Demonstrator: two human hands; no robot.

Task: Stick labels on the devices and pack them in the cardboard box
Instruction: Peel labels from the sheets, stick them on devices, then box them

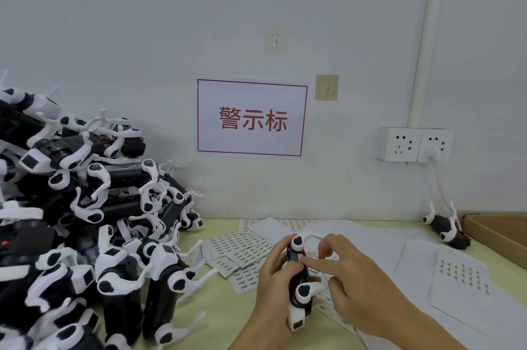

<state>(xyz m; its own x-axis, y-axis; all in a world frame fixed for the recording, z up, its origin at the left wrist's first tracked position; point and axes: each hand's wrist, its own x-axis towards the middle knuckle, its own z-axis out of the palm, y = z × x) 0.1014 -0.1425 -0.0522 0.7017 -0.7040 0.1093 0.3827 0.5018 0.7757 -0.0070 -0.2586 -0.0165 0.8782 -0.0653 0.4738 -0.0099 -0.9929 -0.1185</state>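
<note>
A heap of black-and-white plastic devices (85, 221) is piled left of the left hand (271, 289). A brown cardboard box (496, 232), its contents hidden, is seen far right of the right hand (353, 278). Paper label sheets (242, 247) are spread beyond both hands. 1 device (298, 278) is gripped upright by the left hand, while a small white label (301, 257) is pressed onto it by the right fingertips (309, 262).

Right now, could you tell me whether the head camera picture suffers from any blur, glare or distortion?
Head view: even, soft lighting, no glare; wide-angle bending curves the wall conduit; the red-lettered sign reads sharply; print on the label sheets is too small to read; the right hand pressing on the held device looks slightly soft.
</note>
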